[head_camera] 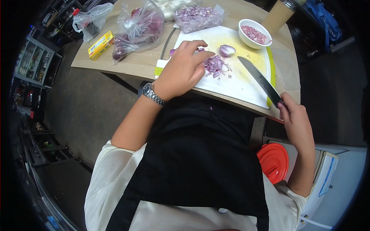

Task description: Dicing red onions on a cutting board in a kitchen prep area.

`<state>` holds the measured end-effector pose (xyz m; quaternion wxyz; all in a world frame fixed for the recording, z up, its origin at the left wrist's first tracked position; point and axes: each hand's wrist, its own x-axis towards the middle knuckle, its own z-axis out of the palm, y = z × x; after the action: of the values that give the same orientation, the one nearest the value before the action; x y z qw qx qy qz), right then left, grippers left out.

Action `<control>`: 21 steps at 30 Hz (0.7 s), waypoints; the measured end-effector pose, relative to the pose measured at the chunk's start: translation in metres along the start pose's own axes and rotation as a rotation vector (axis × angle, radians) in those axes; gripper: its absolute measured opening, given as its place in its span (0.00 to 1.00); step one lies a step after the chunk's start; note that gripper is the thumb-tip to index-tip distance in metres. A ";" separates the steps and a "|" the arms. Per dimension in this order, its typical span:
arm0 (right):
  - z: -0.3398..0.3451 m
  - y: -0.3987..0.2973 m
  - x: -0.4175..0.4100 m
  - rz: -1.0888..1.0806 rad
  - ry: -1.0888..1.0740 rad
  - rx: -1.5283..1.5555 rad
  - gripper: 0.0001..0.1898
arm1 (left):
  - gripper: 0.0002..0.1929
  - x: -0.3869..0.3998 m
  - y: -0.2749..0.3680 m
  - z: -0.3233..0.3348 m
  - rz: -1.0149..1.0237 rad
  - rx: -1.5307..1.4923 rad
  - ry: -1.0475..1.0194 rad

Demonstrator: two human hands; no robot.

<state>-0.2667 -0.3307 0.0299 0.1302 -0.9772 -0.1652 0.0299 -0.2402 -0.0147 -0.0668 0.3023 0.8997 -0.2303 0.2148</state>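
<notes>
My right hand point(296, 121) grips a kitchen knife point(258, 77) by its handle at the board's right edge, with the blade pointing up and left over the board. With fingers apart, my left hand point(188, 66) is over the left part of the white cutting board point(240, 86), and I see nothing held in it. Diced red onion point(214, 65) lies in a small heap beside its fingertips. Farther back rests a peeled onion half point(227, 50). Purple onion bits show behind my left hand, mostly hidden by it.
A clear plastic tub point(199, 27) of diced onion stands at the back. A white bowl point(254, 43) holds pinkish chopped pieces. On the left are a bag of red onions point(141, 29) and a yellow box point(101, 45). A clear lid point(286, 69) lies right of the board.
</notes>
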 end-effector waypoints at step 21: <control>0.048 -0.014 0.029 0.335 -0.571 0.905 0.08 | 0.31 0.022 -0.003 -0.001 -0.217 -0.043 -0.455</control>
<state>-0.2483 -0.2969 -0.0128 0.4801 -0.7898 -0.0071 0.3816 -0.2210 -0.0182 -0.0561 0.2831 0.9376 -0.1992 -0.0317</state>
